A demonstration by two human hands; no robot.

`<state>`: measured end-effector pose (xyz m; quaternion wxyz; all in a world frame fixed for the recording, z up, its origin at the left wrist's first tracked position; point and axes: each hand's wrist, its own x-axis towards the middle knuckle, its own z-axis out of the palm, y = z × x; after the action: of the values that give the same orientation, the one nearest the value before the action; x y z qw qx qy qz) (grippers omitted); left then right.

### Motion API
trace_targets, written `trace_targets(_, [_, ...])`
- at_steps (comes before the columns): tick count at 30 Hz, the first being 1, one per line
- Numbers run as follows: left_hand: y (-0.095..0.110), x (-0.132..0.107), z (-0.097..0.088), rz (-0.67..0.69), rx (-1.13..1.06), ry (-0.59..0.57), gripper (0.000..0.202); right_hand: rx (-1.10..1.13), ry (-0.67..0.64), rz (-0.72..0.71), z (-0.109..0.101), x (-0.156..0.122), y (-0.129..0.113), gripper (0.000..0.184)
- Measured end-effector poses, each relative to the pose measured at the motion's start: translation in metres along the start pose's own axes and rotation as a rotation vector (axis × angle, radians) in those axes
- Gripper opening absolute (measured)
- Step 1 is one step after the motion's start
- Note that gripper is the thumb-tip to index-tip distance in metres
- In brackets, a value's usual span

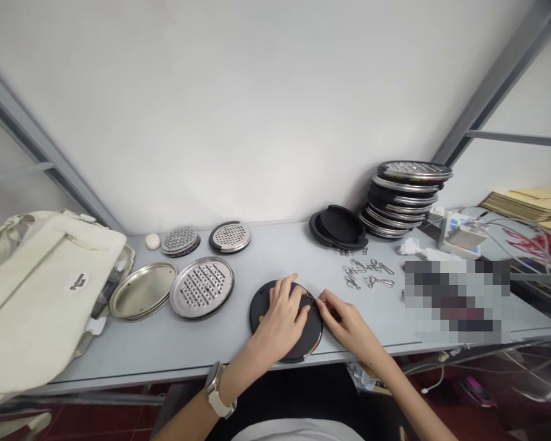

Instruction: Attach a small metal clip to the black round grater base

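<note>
A black round disc [262, 300] lies flat at the table's front edge, with an orange mark showing on it. My left hand [280, 315] rests over the disc with bent fingers, pressing it down. At the disc's right edge my right hand [344, 318] is closed in a pinch, its fingertips close to those of my left hand. Whatever is in the pinch is too small and covered to make out. Several small wire clips [358, 267] are scattered just beyond my right hand. To the left lies a round metal grater plate [202, 286].
Plain metal discs [144, 288], smaller grater discs [232, 236] and a pale ball [152, 241] lie left, beside a cream bag [50, 294]. Black round bases [342, 226] and a tall stack of graters [401, 199] stand back right. Cables and a power strip [463, 236] lie further right.
</note>
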<state>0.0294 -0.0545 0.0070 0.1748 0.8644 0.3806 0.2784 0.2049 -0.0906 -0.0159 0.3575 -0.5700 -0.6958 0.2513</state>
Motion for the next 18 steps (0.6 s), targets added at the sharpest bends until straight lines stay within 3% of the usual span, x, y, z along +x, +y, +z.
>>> trace_targets(4, [0.000, 0.001, -0.002, -0.094, -0.108, -0.012, 0.006, 0.020, -0.031, 0.028, 0.001, 0.001, 0.001, 0.027])
trace_targets(10, [-0.007, 0.006, -0.006, -0.178, -0.302, -0.040, 0.016, 0.025, -0.067, 0.072, -0.001, 0.005, 0.000, 0.028])
trace_targets(18, [-0.014, 0.021, -0.022, -0.180, -0.303, -0.180, 0.017, -0.064, -0.125, 0.105, 0.001, 0.011, 0.003, 0.030])
